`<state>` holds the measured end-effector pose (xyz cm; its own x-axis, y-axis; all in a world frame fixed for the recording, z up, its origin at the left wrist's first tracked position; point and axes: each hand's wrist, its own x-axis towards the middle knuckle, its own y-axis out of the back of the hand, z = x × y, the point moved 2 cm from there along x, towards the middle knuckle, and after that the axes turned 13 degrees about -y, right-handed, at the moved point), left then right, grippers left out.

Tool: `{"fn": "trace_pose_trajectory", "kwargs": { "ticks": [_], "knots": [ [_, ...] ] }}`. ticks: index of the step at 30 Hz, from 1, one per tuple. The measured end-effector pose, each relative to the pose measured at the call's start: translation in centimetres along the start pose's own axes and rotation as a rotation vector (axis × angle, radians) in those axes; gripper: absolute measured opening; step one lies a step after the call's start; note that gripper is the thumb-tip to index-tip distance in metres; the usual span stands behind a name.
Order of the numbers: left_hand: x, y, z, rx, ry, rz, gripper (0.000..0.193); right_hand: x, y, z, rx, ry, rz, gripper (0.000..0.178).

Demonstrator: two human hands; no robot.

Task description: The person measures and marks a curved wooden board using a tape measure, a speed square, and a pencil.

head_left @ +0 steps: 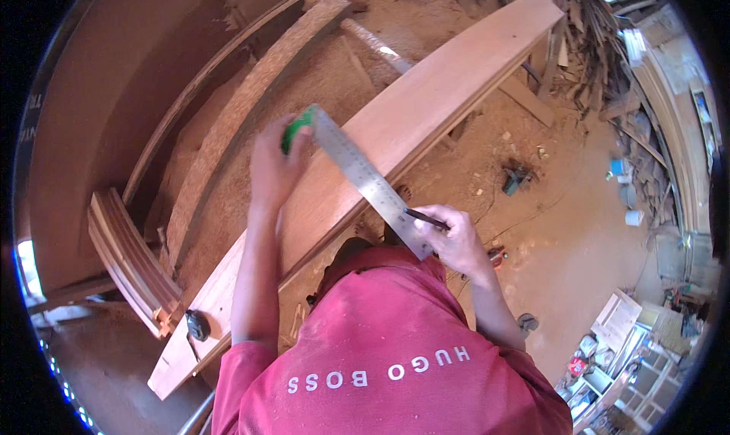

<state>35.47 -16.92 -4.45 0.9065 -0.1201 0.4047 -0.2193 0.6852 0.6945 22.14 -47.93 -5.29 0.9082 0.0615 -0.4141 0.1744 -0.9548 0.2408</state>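
A long reddish plank runs slantwise beneath my hands, from lower left to upper right. My left hand is closed round the green stock of a try square above the plank's far side. Its metal blade stretches across the plank and beyond the near edge, toward my body. At the blade's free end, my right hand grips a dark pencil. The pencil's tip is by the blade's edge; whether it touches is too small to tell. My right fingers overlap the blade's end.
A black tape measure lies on the plank's lower left end. Curved wooden pieces stand left of it, and a curved board lies beyond. A dark tool with a cord sits on the dusty floor. Scrap wood is piled at the upper right.
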Motion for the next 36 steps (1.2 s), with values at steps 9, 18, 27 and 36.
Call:
{"fn": "trace_pose_trajectory", "kwargs": {
  "ticks": [9, 18, 27, 36],
  "knots": [
    [-0.8, -1.1, 2.7, 0.295, 0.056, -0.257, 0.059, 2.5, 6.4, -2.4, 0.211, -0.034, 0.302, 0.032],
    [-0.2, -3.0, 3.5, 0.346, 0.055, -0.132, 0.054, 6.9, 3.0, -6.2, 0.499, 0.292, 0.246, 0.046],
    [0.3, -3.2, 3.7, 0.348, 0.080, -0.181, 0.054, 9.2, 1.5, -6.8, 0.037, 0.548, 0.152, 0.012],
    [0.2, -3.0, 3.6, 0.321, 0.133, -0.199, 0.052, 9.4, 0.7, -6.8, 0.089, 0.440, 0.161, 0.012]
  ]
}}
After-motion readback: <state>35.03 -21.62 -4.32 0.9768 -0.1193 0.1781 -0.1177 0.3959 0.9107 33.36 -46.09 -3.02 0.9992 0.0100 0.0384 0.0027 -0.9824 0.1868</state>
